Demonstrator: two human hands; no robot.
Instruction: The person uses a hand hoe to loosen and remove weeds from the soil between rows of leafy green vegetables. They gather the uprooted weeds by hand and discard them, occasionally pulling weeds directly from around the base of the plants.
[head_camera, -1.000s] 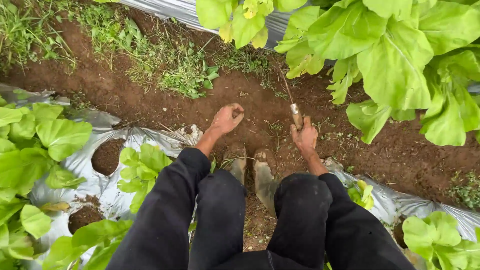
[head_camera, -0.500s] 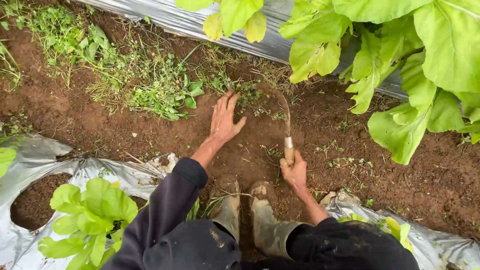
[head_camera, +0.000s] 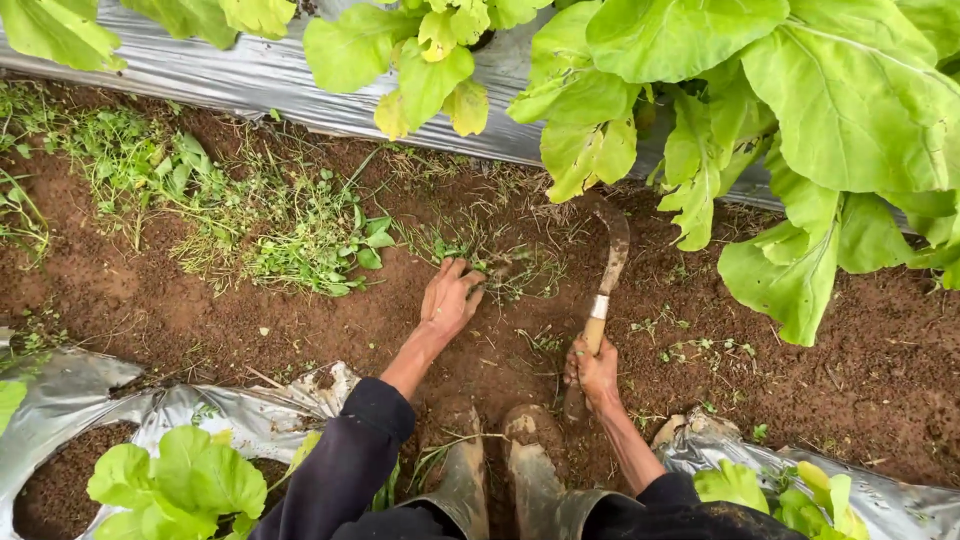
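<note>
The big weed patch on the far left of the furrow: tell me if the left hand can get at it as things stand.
Probably yes. The left hand grips small weeds, with only bare soil between it and the weed patch, though the arm looks nearly outstretched.

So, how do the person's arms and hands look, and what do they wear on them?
Both hands are bare, without gloves. The left hand and the right hand carry some brown soil on the fingers. Both arms wear dark, almost black long sleeves, pushed up so the forearms are uncovered. The left sleeve ends in a plain cuff below the elbow; the right sleeve shows only near the picture edge.
</note>
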